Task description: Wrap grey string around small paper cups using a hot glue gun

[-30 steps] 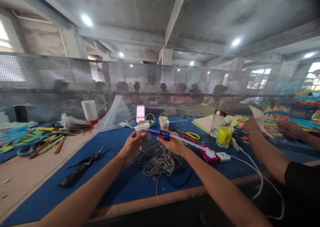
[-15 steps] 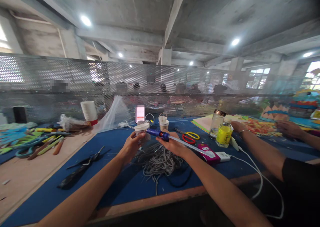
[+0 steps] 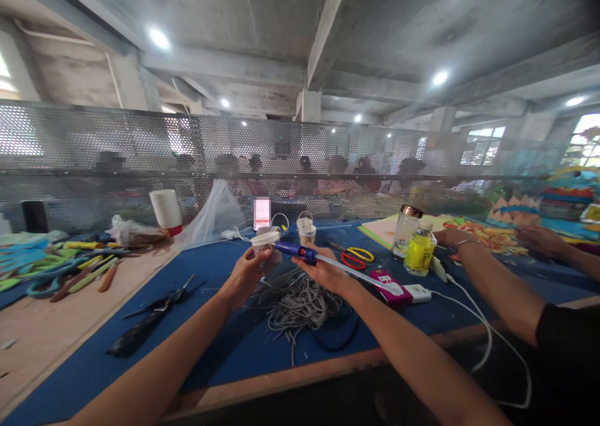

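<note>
My left hand (image 3: pixel 248 272) is closed on a small paper cup (image 3: pixel 262 241), partly wrapped in grey cord. In my right hand (image 3: pixel 323 267) is a blue glue gun (image 3: pixel 295 249), with a long clear glue stick (image 3: pixel 356 272) sticking out of its back. The gun's nozzle points left and lies at the cup's right side; whether it touches cannot be made out. Beneath both hands a loose heap of grey cord (image 3: pixel 304 304) lies on the blue table cover. Behind them stands a second small cup with a handle loop (image 3: pixel 306 231).
Red and yellow scissors (image 3: pixel 354 257), a jar (image 3: pixel 407 229) and a yellow bottle (image 3: pixel 420 253) lie to the right, near a co-worker's arm (image 3: pixel 497 282). A black tool (image 3: pixel 150 326) lies left. Stacked paper cups (image 3: pixel 166 210) and a lit phone (image 3: pixel 262 213) stand behind.
Both my hands keep nearly the same place, with the cup and glue gun still held together. The co-worker's near arm has shifted slightly to the right.
</note>
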Demonstrator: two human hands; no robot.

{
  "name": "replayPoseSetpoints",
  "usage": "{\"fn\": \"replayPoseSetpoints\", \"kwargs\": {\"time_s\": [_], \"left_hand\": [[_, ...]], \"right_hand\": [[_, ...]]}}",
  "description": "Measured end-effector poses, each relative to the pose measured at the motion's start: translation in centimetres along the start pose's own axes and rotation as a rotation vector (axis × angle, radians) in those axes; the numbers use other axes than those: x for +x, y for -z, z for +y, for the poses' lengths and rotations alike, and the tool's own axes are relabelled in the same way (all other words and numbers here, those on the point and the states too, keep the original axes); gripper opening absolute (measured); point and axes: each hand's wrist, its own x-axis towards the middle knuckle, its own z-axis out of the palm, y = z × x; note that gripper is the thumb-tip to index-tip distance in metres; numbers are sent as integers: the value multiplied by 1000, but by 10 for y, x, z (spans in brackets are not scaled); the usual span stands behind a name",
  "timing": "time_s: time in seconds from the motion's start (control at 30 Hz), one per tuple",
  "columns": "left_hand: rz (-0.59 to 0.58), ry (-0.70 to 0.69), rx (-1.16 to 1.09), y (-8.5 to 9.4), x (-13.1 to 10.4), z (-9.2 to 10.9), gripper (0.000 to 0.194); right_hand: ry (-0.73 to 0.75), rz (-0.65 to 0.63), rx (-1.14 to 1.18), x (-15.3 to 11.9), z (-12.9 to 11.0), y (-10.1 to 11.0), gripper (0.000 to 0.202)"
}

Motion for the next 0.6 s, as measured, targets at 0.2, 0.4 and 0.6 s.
{"fn": "replayPoseSetpoints", "kwargs": {"time_s": [0.2, 0.4, 0.6], "left_hand": [[10, 10, -1, -1, -2, 2, 57], [-4, 13, -29, -1, -2, 3, 53], [-18, 10, -23, 1, 0, 0, 50]], "right_hand": [[-2, 6, -1, 0, 4, -3, 29], [-15, 11, -26, 0, 2, -2, 30], [-1, 21, -29, 0, 5, -4, 31]]}}
